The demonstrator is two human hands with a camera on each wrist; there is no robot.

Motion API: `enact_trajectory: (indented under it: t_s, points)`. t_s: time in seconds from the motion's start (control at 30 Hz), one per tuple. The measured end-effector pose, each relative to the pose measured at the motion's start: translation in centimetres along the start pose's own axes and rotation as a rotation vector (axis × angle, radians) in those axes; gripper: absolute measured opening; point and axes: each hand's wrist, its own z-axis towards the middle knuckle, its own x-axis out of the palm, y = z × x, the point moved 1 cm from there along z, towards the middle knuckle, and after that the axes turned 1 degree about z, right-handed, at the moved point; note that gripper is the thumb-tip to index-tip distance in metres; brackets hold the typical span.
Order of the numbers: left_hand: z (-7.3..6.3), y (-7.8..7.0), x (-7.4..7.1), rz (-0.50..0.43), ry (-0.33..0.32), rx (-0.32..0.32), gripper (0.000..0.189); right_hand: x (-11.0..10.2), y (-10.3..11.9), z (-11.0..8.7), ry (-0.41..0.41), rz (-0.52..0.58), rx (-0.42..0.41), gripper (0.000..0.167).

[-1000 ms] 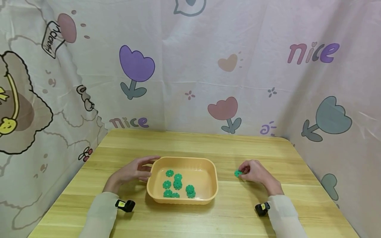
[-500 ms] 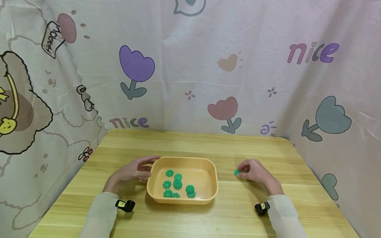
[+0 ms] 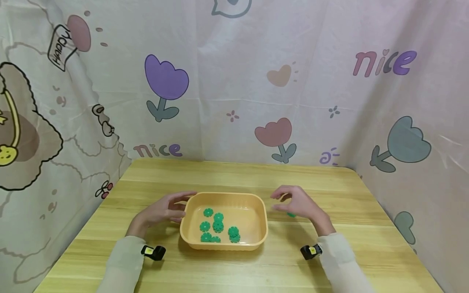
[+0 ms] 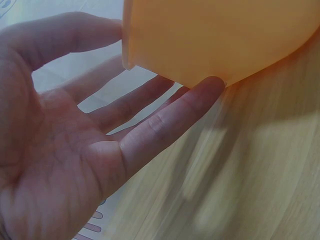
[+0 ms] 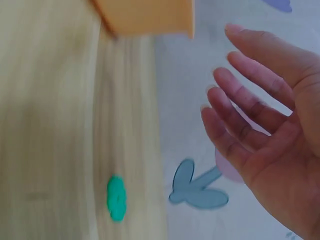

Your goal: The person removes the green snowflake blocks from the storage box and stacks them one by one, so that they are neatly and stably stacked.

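A pale cloth printed with flowers, hearts and the word "nice" (image 3: 220, 53) hangs behind and beside a wood-grain table (image 3: 227, 272), on which a yellow tray (image 3: 224, 247) sits. Two light sleeves (image 3: 122, 264) reach in from either side of the tray's near edge.

The left hand (image 3: 161, 211) is at the tray's left side, its fingers parted and fairly straight; the left wrist view shows some fingertips against the wall and rim, steadying it rather than gripping. The right hand (image 3: 298, 202) hangs to the right of the tray, fingers gently bent and a little apart, thumb well away from them, with nothing between. A small black camera (image 3: 309, 252) is strapped at its wrist.

Smallest are the green discs. Several (image 3: 218, 226) lie in the tray's left half and middle, some overlapping; one more (image 3: 291, 215) rests on the table right of the tray, partly hidden by the right hand in the head view.

The step in hand looks like a pause between moving discs, with the left hand bracing the tray. If another disc is to come out, the next move probably calls for reaching over the tray's right rim and pinching just one from an overlapping cluster.
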Motion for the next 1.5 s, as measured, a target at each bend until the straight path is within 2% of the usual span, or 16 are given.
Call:
enact_trajectory:
  t_s: [0.2, 0.37, 0.57, 0.7, 0.97, 1.3, 1.5]
  points:
    - [0.0, -0.2, 0.0, 0.004, -0.005, -0.007, 0.073, 1.3, 2.1, 1.1, 0.024, 0.042, -0.063, 0.031]
    - [0.0, -0.2, 0.0, -0.003, -0.004, -0.008, 0.073, 2.6, 3.3, 1.6, 0.088, 0.067, -0.074, 0.029]
    - [-0.1, 0.1, -0.1, 0.000, -0.009, -0.009, 0.073, 4.4, 4.1, 2.1, 0.175, 0.084, -0.137, 0.024]
    - [-0.1, 0.2, 0.0, 0.004, -0.010, -0.007, 0.073, 5.3, 4.5, 2.5, 0.232, 0.085, -0.137, 0.024]
    - [0.0, 0.1, 0.0, -0.011, -0.007, -0.014, 0.074, 6.9, 5.1, 3.2, 0.313, 0.037, -0.174, 0.025]
    - [0.0, 0.2, -0.1, -0.013, -0.006, -0.014, 0.073, 9.1, 5.3, 4.0, 0.373, -0.120, -0.191, 0.023]
    - [-0.1, 0.0, -0.1, -0.031, -0.007, -0.037, 0.074, 10.0, 5.7, 4.1, 0.406, -0.133, -0.166, 0.023]
